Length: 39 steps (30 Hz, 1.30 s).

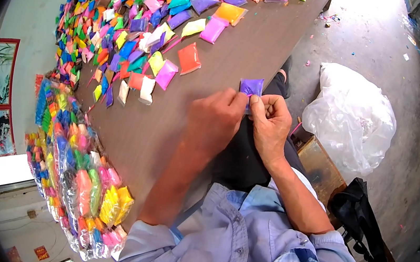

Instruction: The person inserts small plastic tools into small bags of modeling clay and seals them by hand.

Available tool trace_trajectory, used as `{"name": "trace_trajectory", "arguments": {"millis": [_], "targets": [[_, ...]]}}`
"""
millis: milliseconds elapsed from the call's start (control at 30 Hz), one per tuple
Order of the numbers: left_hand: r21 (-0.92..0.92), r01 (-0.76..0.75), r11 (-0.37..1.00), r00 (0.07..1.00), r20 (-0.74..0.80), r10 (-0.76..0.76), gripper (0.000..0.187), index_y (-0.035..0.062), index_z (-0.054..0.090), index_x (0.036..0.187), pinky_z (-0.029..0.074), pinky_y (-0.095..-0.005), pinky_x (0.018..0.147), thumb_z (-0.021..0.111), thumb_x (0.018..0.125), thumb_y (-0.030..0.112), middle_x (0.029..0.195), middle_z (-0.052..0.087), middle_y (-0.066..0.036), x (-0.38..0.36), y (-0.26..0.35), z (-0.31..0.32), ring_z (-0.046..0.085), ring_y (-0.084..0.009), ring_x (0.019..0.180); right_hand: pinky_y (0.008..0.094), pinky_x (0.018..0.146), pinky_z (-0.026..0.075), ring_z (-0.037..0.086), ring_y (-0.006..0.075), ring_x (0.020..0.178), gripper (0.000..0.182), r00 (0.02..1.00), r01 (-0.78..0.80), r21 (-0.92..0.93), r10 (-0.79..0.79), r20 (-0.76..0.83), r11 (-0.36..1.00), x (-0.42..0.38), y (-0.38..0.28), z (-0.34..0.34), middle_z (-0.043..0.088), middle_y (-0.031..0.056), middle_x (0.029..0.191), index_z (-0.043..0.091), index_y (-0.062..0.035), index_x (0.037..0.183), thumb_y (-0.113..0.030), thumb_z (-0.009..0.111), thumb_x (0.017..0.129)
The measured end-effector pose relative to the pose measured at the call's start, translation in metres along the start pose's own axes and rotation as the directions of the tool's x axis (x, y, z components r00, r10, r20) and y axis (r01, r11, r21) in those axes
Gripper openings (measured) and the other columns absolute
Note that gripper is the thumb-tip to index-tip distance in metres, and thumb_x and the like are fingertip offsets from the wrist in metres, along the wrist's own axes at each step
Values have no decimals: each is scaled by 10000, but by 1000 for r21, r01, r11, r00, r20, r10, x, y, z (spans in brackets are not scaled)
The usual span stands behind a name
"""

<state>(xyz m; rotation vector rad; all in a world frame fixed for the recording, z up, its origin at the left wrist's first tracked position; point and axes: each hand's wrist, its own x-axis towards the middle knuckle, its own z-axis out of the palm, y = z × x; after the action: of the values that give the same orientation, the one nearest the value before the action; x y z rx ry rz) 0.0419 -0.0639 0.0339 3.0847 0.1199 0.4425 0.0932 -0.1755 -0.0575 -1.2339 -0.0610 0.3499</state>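
A small clear plastic packet with purple filling (251, 85) is held up over my lap, just off the table edge. My right hand (272, 126) pinches its lower part between thumb and fingers. My left hand (217, 115), slightly smeared by motion, is closed with its fingertips at the packet's lower left edge. The fingertips hide part of the packet's bottom. On the brown table (170, 110), a red packet (190, 58) lies apart from the pile, up and to the left of my hands, near a pink packet (166, 75).
A big heap of coloured packets (130, 9) covers the table's far left. Bundled clear bags of coloured packets (82, 178) lie at the near left. To the right are a white plastic sack (349, 117), a wooden box (322, 164) and a black strapped bag (361, 214).
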Motion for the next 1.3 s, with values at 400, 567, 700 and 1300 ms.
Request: {"name": "trace_trajectory", "arguments": {"millis": [400, 567, 700, 1300], "targets": [[-1, 32, 999, 999, -7, -32, 194, 120, 567, 852, 505, -415, 536, 756, 890, 134, 788, 583, -40, 2, 1, 1, 693, -250, 718, 215, 534, 354, 443, -1, 607, 205, 1000, 5, -70, -6, -15, 998, 1, 0, 2, 539, -81, 683, 638, -19, 902, -133, 768, 1010], [6, 43, 999, 999, -30, -43, 199, 122, 560, 849, 503, -421, 531, 751, 897, 145, 781, 583, -42, 3, 1, 0, 692, -253, 706, 215, 537, 352, 436, -1, 609, 214, 1000, -6, -58, 5, -12, 998, 2, 0, -1, 536, -81, 684, 634, -21, 894, -138, 770, 1010], [3, 44, 999, 999, -1, -44, 197, 122, 560, 852, 505, -426, 536, 750, 900, 142, 782, 585, -43, 0, -1, -1, 693, -259, 707, 192, 580, 456, 492, -2, 640, 201, 999, -28, -70, 31, 39, 997, -1, -2, -3, 579, -72, 748, 636, -42, 929, -161, 753, 1042], [-42, 84, 996, 996, -19, -85, 224, 107, 568, 847, 509, -435, 552, 748, 964, 172, 777, 602, -55, -1, 0, -2, 696, -272, 710, 194, 572, 405, 502, 2, 645, 203, 1000, -12, -26, 13, 26, 1000, 2, -5, -4, 607, -59, 736, 632, -10, 924, -131, 765, 1017]]}}
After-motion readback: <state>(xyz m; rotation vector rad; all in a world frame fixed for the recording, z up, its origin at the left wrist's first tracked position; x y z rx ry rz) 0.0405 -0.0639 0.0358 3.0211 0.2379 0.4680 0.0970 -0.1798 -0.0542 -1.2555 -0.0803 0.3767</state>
